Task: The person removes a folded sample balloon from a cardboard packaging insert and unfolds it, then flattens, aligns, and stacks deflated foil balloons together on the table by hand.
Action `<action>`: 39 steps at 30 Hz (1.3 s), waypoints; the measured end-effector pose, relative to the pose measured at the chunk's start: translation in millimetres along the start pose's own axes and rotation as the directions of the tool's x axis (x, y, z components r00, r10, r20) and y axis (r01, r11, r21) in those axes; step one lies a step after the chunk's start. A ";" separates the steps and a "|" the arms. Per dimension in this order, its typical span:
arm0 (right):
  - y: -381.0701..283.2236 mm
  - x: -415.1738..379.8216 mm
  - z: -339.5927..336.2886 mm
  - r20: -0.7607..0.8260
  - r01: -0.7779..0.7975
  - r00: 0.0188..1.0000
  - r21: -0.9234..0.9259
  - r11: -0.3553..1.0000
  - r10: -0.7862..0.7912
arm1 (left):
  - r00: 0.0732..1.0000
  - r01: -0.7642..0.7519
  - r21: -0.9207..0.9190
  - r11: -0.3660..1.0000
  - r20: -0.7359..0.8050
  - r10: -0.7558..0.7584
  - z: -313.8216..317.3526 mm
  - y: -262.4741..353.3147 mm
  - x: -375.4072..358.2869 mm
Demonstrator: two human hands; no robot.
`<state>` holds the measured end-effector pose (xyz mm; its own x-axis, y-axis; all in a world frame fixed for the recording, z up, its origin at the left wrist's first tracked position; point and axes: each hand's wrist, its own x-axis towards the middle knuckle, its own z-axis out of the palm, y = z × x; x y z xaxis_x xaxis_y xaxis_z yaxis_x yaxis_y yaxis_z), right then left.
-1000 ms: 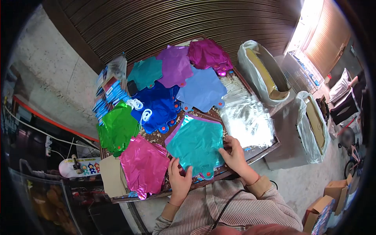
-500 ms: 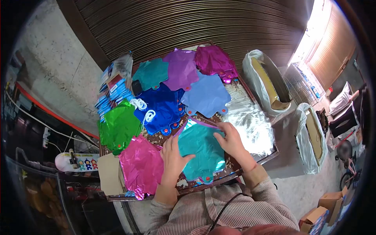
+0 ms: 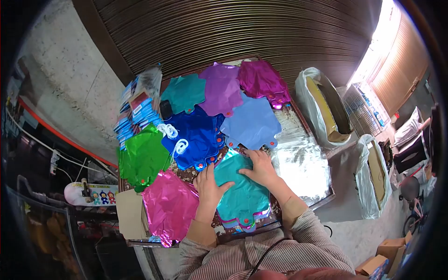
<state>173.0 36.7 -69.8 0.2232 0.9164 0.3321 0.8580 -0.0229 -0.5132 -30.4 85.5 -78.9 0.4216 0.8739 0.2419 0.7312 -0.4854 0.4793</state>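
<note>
A teal foil piece (image 3: pixel 239 193), shaped like a flat uninflated balloon with a red dot on its bottom tab, lies in front of me. Purple and pink edges of further pieces show beneath its lower end. My left hand (image 3: pixel 210 189) rests along its left edge, fingers stretched and thumb apart. Across its upper right edge lies my right hand (image 3: pixel 261 170), fingers spread. A pink foil piece (image 3: pixel 170 205) is just left of my left hand. Above sit a dark blue foil pile (image 3: pixel 196 137) with white string coils (image 3: pixel 179 147) and a pale blue foil piece (image 3: pixel 251 122).
Green (image 3: pixel 144 156), purple (image 3: pixel 221 91) and magenta foil (image 3: pixel 263 81) ring the table. Clear plastic sleeves (image 3: pixel 301 163) lie to the right, blue packets (image 3: pixel 140 114) at the back left. Two white bags (image 3: pixel 315 102) stand beyond the right edge; a ribbed shutter (image 3: pixel 233 28) is behind.
My right hand has shifted left along the teal piece's upper edge. More purple and pink layers now show at the bottom. The whole view has moved slightly.
</note>
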 end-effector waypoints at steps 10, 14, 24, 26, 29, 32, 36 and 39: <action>-3.0 4.2 -8.3 0.141 -0.078 0.988 0.132 0.988 0.059 | 1.000 0.016 0.058 0.998 0.006 -0.017 -3.7 6.5 2.9; -2.9 4.0 -6.9 0.144 -0.081 0.988 0.148 0.986 0.060 | 0.999 0.030 0.085 0.996 0.016 -0.031 -1.7 6.8 1.2; -6.4 5.9 -6.8 0.157 -0.128 0.983 0.231 0.965 0.093 | 0.998 0.018 0.037 0.999 -0.056 -0.016 5.5 5.9 0.2; -6.8 5.4 -5.1 0.169 -0.138 0.981 0.266 0.954 0.095 | 0.998 0.004 0.023 1.000 -0.062 -0.003 7.3 4.0 0.4; -7.2 3.6 -2.2 0.166 -0.130 0.982 0.272 0.954 0.086 | 0.998 -0.024 -0.049 0.999 -0.056 0.021 10.2 2.8 1.4; -6.6 3.4 -1.5 0.161 -0.132 0.983 0.268 0.954 0.091 | 0.998 -0.033 -0.069 0.997 -0.047 0.030 9.4 3.9 1.8; -4.7 4.9 -2.6 0.150 -0.139 0.983 0.240 0.961 0.104 | 0.999 -0.029 -0.068 0.997 -0.035 0.027 8.5 8.0 2.7; -4.8 4.0 0.1 0.142 -0.142 0.984 0.254 0.957 0.108 | 0.997 -0.059 -0.061 0.996 -0.042 0.057 9.5 7.2 3.0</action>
<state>169.8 40.6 -66.0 0.2466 0.9561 0.1586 0.6719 -0.0507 -0.7389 -18.7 84.4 -82.7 0.4397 0.8451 0.3041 0.6707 -0.5341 0.5147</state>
